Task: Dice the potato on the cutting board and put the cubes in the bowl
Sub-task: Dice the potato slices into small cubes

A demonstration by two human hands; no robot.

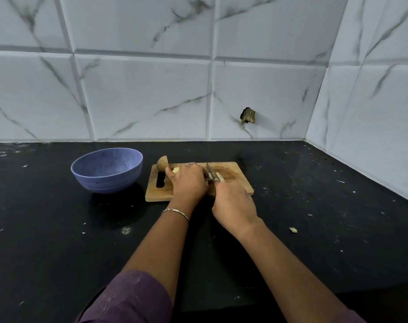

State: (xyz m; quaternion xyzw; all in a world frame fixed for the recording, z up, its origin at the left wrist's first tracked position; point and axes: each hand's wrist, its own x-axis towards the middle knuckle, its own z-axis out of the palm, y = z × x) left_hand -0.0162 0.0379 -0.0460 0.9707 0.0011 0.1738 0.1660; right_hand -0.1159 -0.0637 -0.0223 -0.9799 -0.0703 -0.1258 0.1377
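Pinning pale cut potato piece [175, 170], centre frame on tan wooden cutting board [235, 176], under curled left grip [189, 181]; right grip [232, 203] wrapped round steel knife [210, 171]. Likely firm, wet-slick, light: hold flanks, flat face down.

Left hand [189, 180] curls its fingers over a potato piece [175, 169]; right hand [233, 203] grips the knife [210, 171].

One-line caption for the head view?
Left hand holds cut potato on the cutting board while right hand slices with a knife; empty blue bowl beside.
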